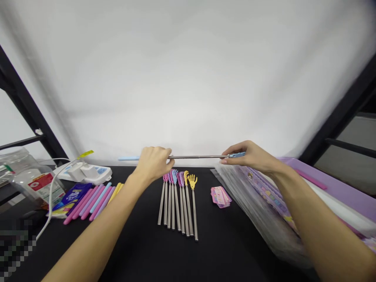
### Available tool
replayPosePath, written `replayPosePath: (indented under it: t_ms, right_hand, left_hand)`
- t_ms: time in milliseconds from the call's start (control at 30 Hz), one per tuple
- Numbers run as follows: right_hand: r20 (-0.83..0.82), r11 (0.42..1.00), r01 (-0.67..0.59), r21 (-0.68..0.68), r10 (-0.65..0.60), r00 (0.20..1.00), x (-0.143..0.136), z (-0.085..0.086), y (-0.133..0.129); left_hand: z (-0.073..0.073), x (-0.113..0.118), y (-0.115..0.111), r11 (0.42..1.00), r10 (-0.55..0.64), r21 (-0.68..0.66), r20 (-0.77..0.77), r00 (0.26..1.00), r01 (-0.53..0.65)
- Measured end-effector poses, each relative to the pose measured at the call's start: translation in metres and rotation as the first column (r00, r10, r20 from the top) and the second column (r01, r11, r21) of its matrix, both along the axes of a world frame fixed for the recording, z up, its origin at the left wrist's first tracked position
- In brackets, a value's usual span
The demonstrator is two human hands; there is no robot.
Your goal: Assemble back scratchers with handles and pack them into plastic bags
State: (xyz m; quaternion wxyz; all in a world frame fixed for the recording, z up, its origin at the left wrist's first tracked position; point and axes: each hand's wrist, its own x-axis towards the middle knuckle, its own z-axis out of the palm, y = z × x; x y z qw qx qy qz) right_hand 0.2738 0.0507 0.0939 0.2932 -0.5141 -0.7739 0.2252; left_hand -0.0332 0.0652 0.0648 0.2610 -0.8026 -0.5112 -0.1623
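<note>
Grasped at both ends, a slender silver metal rod (196,157) with a light-blue tubular handle (126,158) and a blue hand-shaped head (237,155) is held level above the black tabletop (141,243). Left hand (154,162): clenched round the handle end; how much handle the fist covers cannot be told. Right hand (252,154): fingers pinching the head end. Below lie shorter silver rods with coloured hand-shaped heads (181,207); at left, smooth pastel tubes (100,197). Step in hand, as judged: drawing the rod lengthwise. Next move calls for both grips kept in line.
</note>
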Motion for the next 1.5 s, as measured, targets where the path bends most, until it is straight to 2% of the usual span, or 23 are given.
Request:
replayPosePath:
  t_ms: [100,233,300,367,433,533,600,767,933,1067,1133,1167,1267,1333,1400,1500]
  right_hand:
    - [0.034,1.000,-0.012,-0.009,0.013,0.999,-0.003,-0.002,0.000]
    - [0.038,0.980,-0.199,-0.017,0.200,0.979,-0.044,-0.011,0.002]
    - [0.032,0.977,-0.213,0.020,0.213,0.977,-0.059,-0.013,0.003]
    - [0.026,0.981,-0.189,0.035,0.188,0.982,-0.062,-0.012,0.004]
    - [0.029,0.987,-0.157,0.025,0.157,0.987,-0.054,-0.009,0.005]
    - [0.052,0.991,-0.132,0.000,0.132,0.990,-0.039,-0.005,0.007]
    - [0.079,0.994,-0.110,-0.009,0.110,0.991,-0.034,-0.004,0.007]
    - [0.151,0.998,-0.042,0.039,0.036,0.988,-0.046,-0.004,0.002]
    - [0.135,0.988,-0.149,0.050,0.141,0.981,-0.076,-0.013,-0.005]
    - [0.068,0.980,-0.197,0.027,0.194,0.979,-0.080,-0.016,-0.003]
    - [0.055,0.976,-0.220,-0.006,0.220,0.974,-0.073,-0.015,-0.001]
    - [0.052,0.972,-0.233,-0.022,0.234,0.971,-0.069,-0.015,0.000]
    - [0.012,0.963,-0.264,-0.055,0.265,0.964,-0.061,-0.017,0.003]
    - [-0.033,0.962,-0.263,-0.066,0.262,0.965,-0.056,-0.018,0.005]
    - [-0.050,0.967,-0.247,-0.064,0.244,0.969,-0.049,-0.017,0.005]
    - [-0.026,0.983,-0.176,-0.047,0.175,0.984,-0.031,-0.013,0.005]
  left_hand:
    - [-0.004,0.006,0.000,0.999,0.019,-0.026,-0.012,1.000,-0.019]
    - [-0.017,0.040,-0.006,0.986,-0.137,-0.096,0.018,0.990,0.138]
    - [-0.018,0.046,-0.007,0.974,-0.194,-0.106,0.050,0.980,0.198]
    - [-0.015,0.039,-0.005,0.977,-0.184,-0.093,0.067,0.981,0.190]
    - [-0.010,0.024,-0.002,0.986,-0.128,-0.097,0.051,0.990,0.133]
    - [-0.006,0.004,0.003,0.985,-0.063,-0.164,-0.024,0.998,0.058]
    - [-0.007,0.001,0.004,0.977,-0.058,-0.210,-0.064,0.996,0.043]
    - [-0.016,0.018,0.004,0.967,-0.038,-0.253,-0.062,0.997,0.021]
    - [-0.020,0.043,-0.004,0.965,-0.065,-0.255,-0.031,0.997,0.055]
    - [-0.017,0.047,-0.007,0.961,-0.126,-0.245,0.017,0.992,0.126]
    - [-0.012,0.041,-0.007,0.930,-0.243,-0.260,0.099,0.965,0.261]
    - [-0.010,0.036,-0.006,0.893,-0.317,-0.282,0.157,0.935,0.350]
    - [-0.001,0.023,-0.007,0.728,-0.466,-0.383,0.332,0.820,0.568]
    - [0.005,0.014,-0.006,0.648,-0.488,-0.427,0.402,0.775,0.630]
    - [0.011,0.003,-0.004,0.623,-0.489,-0.448,0.416,0.766,0.641]
    - [0.019,-0.020,0.004,0.668,-0.446,-0.463,0.378,0.811,0.583]
